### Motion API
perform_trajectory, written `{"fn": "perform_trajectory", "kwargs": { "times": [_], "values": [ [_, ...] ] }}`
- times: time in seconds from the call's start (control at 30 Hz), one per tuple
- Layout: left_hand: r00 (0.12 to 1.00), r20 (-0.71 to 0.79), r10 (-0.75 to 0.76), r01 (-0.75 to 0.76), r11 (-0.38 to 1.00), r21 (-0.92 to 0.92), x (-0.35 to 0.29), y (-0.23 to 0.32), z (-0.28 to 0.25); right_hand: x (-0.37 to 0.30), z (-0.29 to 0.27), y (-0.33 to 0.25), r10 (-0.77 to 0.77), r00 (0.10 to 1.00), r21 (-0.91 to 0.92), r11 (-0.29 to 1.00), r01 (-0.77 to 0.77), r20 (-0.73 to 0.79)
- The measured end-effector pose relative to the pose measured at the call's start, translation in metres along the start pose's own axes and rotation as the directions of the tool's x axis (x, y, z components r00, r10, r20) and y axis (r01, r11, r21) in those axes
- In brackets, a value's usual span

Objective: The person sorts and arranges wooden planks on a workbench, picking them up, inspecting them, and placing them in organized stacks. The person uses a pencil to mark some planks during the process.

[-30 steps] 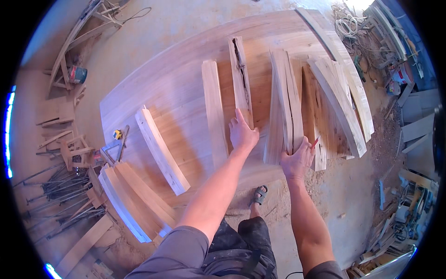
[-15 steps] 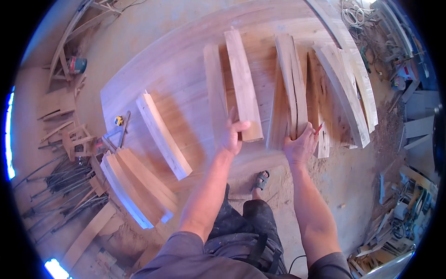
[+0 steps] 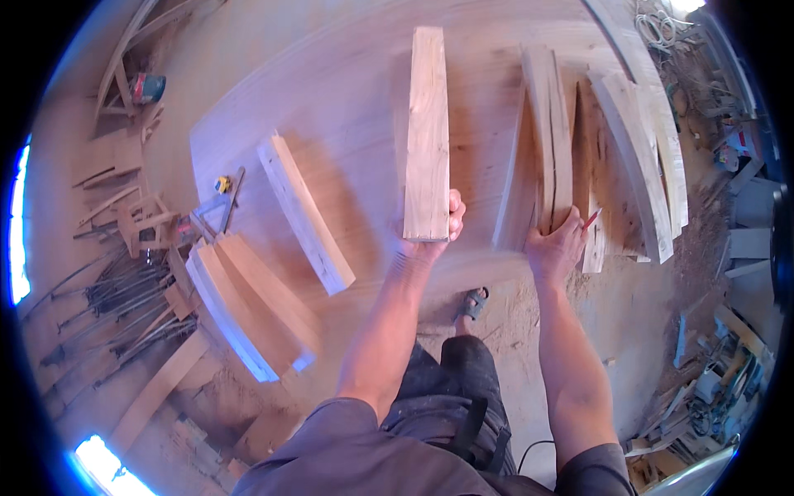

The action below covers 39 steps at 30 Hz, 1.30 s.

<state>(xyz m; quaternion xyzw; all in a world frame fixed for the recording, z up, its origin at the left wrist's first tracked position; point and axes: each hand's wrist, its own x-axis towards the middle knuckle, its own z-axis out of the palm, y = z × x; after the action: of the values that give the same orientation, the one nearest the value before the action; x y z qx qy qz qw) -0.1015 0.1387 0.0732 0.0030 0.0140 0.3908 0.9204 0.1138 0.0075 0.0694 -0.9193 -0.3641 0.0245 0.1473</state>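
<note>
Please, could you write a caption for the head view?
Left hand holding a pale beam; right hand, with a red pencil, on a cracked beam.

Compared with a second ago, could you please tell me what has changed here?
The left hand has gripped a beam, turned its cracked face out of view and raised its near end; it now mostly hides the neighbouring beam. The right hand stays on the split beam with the red pencil; the tape measure lies unmoved.

Blown-out glare at left, soft shadows, fisheye-bent edges.
</note>
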Motion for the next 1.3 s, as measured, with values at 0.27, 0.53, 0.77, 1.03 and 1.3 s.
{"fn": "perform_trajectory", "kwargs": {
  "times": [0.27, 0.53, 0.77, 1.03, 1.3],
  "values": [
    [0.996, 0.019, 0.086, -0.083, 0.988, -0.127, -0.049, 0.004, 0.031, 0.003, -0.004, -0.005, 0.031, 0.999, -0.06, 0.998, -0.03, 0.023],
    [0.948, -0.088, 0.307, -0.319, 0.91, -0.265, -0.074, 0.017, 0.053, 0.005, -0.006, -0.004, 0.1, 0.988, -0.061, 0.994, -0.093, 0.117],
    [0.908, -0.073, 0.413, -0.416, 0.865, -0.281, -0.085, 0.026, 0.053, 0.001, -0.008, -0.008, 0.099, 0.99, -0.057, 0.994, -0.093, 0.098],
    [0.905, -0.026, 0.425, -0.415, 0.867, -0.277, -0.091, 0.038, 0.042, 0.002, 0.004, 0.002, 0.056, 0.998, -0.076, 0.996, -0.053, 0.031],
    [0.898, -0.038, 0.437, -0.426, 0.847, -0.317, -0.097, 0.037, 0.039, 0.002, -0.002, -0.005, 0.073, 0.996, -0.089, 0.994, -0.068, 0.054]
  ]
}}
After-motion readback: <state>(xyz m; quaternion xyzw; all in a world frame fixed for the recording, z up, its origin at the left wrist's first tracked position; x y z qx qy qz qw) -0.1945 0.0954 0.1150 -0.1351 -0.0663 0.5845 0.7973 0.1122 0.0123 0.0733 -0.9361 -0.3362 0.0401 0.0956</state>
